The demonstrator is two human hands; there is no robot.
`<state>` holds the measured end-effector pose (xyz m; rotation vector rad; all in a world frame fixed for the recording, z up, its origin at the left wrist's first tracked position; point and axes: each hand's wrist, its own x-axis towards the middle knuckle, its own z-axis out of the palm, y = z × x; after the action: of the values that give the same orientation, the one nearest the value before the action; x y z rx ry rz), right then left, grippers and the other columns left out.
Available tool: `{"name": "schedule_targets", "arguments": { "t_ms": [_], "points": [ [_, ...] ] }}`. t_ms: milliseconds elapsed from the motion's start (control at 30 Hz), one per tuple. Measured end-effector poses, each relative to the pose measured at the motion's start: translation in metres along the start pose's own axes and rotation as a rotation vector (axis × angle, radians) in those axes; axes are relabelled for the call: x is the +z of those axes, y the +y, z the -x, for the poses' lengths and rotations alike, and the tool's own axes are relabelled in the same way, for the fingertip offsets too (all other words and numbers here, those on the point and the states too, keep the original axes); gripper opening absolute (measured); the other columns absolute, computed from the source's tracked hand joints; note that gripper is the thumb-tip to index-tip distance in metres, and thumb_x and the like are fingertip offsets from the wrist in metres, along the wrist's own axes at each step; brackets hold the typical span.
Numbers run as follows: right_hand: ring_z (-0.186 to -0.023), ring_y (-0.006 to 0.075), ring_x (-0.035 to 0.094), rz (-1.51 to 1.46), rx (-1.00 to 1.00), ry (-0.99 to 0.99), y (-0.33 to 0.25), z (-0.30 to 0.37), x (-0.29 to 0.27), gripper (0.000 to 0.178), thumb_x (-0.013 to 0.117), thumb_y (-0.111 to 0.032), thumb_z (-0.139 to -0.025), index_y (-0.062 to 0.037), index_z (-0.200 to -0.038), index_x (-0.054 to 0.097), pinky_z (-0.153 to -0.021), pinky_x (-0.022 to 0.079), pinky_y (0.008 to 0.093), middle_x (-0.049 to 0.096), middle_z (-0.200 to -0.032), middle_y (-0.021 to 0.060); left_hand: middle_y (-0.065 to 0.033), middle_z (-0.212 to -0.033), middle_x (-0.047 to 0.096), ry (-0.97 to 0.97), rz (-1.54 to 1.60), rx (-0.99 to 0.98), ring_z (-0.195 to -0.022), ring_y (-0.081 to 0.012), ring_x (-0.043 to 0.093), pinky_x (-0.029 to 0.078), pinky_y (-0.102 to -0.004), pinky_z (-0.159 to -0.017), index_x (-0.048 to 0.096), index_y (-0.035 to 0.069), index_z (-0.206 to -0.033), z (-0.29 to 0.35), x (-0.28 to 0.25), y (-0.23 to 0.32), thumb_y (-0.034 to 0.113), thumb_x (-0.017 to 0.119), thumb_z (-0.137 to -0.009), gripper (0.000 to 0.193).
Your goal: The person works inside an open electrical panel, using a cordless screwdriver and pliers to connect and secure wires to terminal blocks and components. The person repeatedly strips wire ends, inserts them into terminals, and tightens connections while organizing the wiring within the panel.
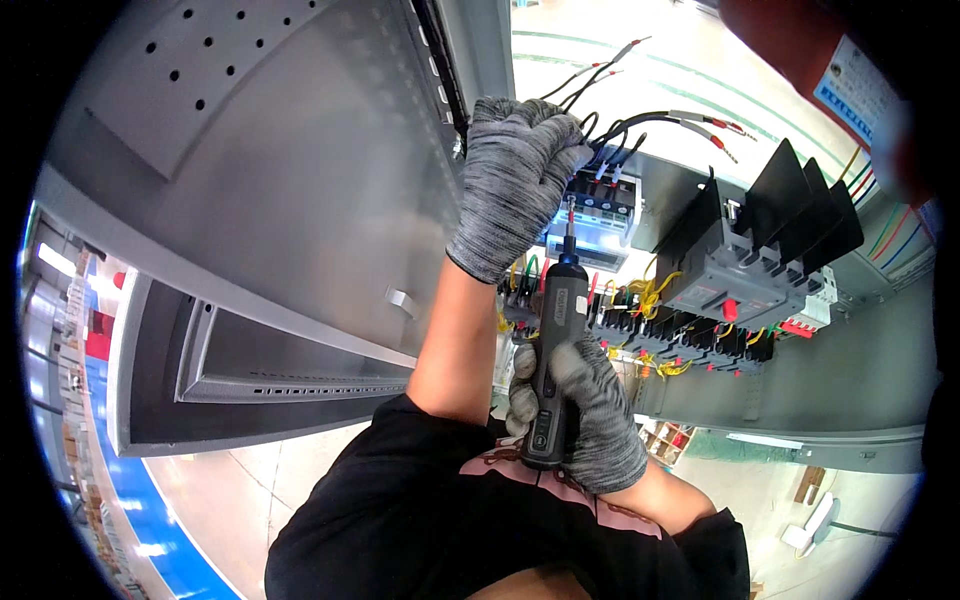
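Note:
My right hand (600, 408), in a grey knit glove, is wrapped round a dark grey cordless screwdriver (556, 330). The bit points away from me and its tip meets the screw terminals of a small white-and-black electrical module (618, 212). My left hand (515, 180), gloved the same way, is closed at the module's left side on black wires (592, 125). Several of these wires fan out beyond my fingers, some ending in red-marked ferrules (718, 124). Others run into the module's top. My left fingertips partly cover the terminals.
A large grey circuit breaker (725, 280) with black divider plates stands right of the module. Nearer me runs a row of small black breakers (690, 340) with yellow wires. The open grey cabinet door (330, 190) fills the left. A blurred red object (800, 50) hangs upper right.

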<state>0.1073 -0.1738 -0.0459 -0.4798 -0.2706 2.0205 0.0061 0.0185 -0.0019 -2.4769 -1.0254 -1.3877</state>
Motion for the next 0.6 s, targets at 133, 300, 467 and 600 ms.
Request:
{"name": "schedule_targets", "arguments": {
  "t_ms": [133,300,467,600],
  "points": [
    [-0.069,0.0187,0.059,0.177,-0.101,-0.028,0.006,-0.005,0.005,0.032,0.056,-0.001,-0.086,-0.0062,-0.114,0.043,-0.064,0.053,0.0320,0.057,-0.080,0.0092,-0.0086,-0.078,0.061,0.153,0.049,0.074,-0.078,-0.0291,0.056,0.039,-0.0404,-0.081,0.062,0.007,-0.083,-0.002,0.002,0.000,0.021,0.067,-0.077,0.016],
    [-0.072,0.0170,0.058,0.211,-0.107,-0.014,0.007,-0.003,0.009,0.030,0.053,-0.001,-0.091,-0.0069,-0.117,0.038,-0.064,0.052,0.0296,0.055,-0.083,0.0089,-0.0096,-0.084,0.063,0.087,-0.011,0.056,-0.082,-0.0286,0.058,0.040,-0.0404,-0.082,0.064,0.007,-0.087,-0.004,-0.005,0.006,0.017,0.068,-0.075,0.016],
    [-0.071,0.0169,0.059,0.192,-0.129,-0.048,0.005,-0.002,0.011,0.027,0.054,-0.004,-0.092,-0.0071,-0.115,0.041,-0.063,0.052,0.0289,0.056,-0.082,0.0080,-0.0121,-0.088,0.061,0.049,0.017,0.049,-0.087,-0.0335,0.053,0.037,-0.0429,-0.084,0.064,0.006,-0.084,-0.001,0.002,-0.003,0.015,0.067,-0.075,0.013],
    [-0.070,0.0175,0.060,0.114,-0.074,-0.091,0.000,-0.002,0.009,0.027,0.056,-0.005,-0.091,-0.0065,-0.114,0.042,-0.063,0.052,0.0297,0.057,-0.080,0.0083,-0.0109,-0.090,0.063,0.026,-0.052,0.031,-0.090,-0.0323,0.054,0.038,-0.0426,-0.085,0.065,0.006,-0.086,0.000,0.003,0.000,0.015,0.069,-0.073,0.016]
  ]
}}
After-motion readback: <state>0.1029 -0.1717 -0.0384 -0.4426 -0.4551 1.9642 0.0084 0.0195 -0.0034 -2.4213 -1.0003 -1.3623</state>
